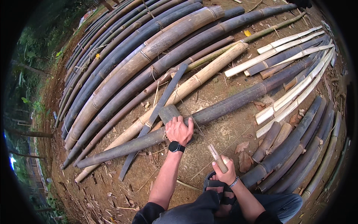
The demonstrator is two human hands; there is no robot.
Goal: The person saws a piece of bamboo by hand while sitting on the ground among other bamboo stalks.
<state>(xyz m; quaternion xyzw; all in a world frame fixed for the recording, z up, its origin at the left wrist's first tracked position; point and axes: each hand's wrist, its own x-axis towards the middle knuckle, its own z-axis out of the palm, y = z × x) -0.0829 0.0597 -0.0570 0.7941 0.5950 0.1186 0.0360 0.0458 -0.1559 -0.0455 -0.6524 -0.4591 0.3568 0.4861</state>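
Observation:
My left hand (179, 130), with a dark watch at the wrist, presses down on a dark bamboo pole (238, 100), fingers curled over it. A dark block (169, 111) lies crosswise beneath the pole, just beyond my fingertips. My right hand (226, 171) is closed round the wooden handle of what looks like a handsaw (215, 155). Its thin blade, seen nearly edge-on, slants up and left across the pole, right beside my left thumb. Whether the teeth are in the bamboo cannot be made out.
A pale bamboo pole (199, 77) and a dark flat bar (164, 97) lie crossed under the dark pole's left part. Many long bamboo poles (156, 48) fill the far left. Split pale strips (289, 97) and short dark lengths (294, 145) lie at right. My sandalled foot (223, 194) is close below.

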